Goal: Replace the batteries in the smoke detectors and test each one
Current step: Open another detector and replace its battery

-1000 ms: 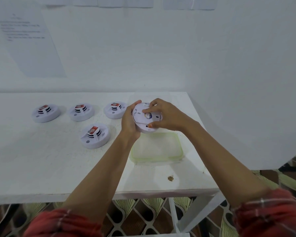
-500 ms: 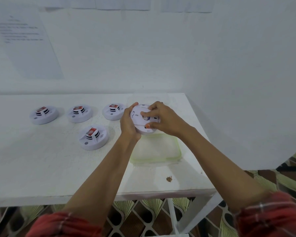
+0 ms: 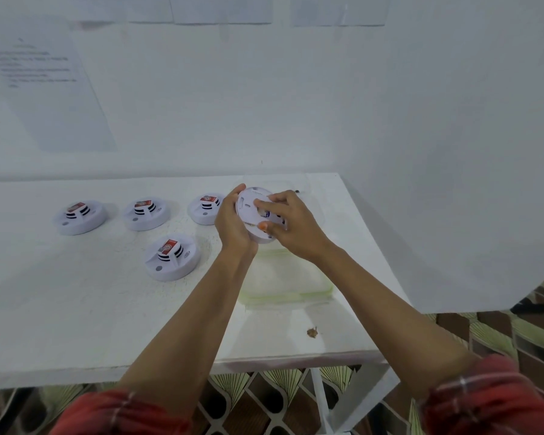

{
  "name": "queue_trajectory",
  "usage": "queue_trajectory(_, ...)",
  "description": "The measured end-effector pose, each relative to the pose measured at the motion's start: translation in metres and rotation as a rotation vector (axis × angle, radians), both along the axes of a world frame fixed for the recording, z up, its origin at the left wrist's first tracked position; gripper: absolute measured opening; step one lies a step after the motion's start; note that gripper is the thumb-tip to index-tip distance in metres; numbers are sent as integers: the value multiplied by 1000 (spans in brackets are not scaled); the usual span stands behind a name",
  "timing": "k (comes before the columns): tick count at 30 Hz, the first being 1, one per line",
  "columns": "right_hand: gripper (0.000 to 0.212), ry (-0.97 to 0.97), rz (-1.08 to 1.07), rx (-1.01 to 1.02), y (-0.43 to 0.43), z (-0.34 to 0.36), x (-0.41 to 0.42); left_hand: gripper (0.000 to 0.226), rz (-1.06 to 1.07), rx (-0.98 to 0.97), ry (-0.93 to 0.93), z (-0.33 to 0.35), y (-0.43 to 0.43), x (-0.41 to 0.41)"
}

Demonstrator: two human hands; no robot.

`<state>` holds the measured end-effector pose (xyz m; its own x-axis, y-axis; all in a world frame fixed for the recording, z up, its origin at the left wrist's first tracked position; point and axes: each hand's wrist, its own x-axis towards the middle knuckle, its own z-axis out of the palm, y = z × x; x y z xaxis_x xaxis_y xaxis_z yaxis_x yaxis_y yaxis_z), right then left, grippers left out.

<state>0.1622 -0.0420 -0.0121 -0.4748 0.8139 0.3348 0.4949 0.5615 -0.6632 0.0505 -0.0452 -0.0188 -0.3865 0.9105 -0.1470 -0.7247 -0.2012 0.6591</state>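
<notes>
Barely shifted, left hand [image 3: 233, 226] and right hand [image 3: 294, 229] grip one smoke detector [image 3: 248, 200]; four detectors [image 3: 172, 258] lie nearby.

White tabletop [image 3: 60, 324] set in a corner between white walls [image 3: 421, 120]. Printed sheet [image 3: 44, 89] fixed to the wall behind it. Beneath it: white leg [image 3: 319, 400], brown-and-green patterned floor [image 3: 500, 334].
</notes>
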Motion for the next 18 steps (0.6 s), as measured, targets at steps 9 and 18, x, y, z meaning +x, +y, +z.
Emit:
queue_trajectory(9, 62, -89, 104, -118, 2, 10, 3, 17, 35, -39, 28, 7, -6, -2)
queue_trajectory(18, 88, 218, 120, -260, 9, 1, -13, 15, -63, 34, 349, 18, -15, -5)
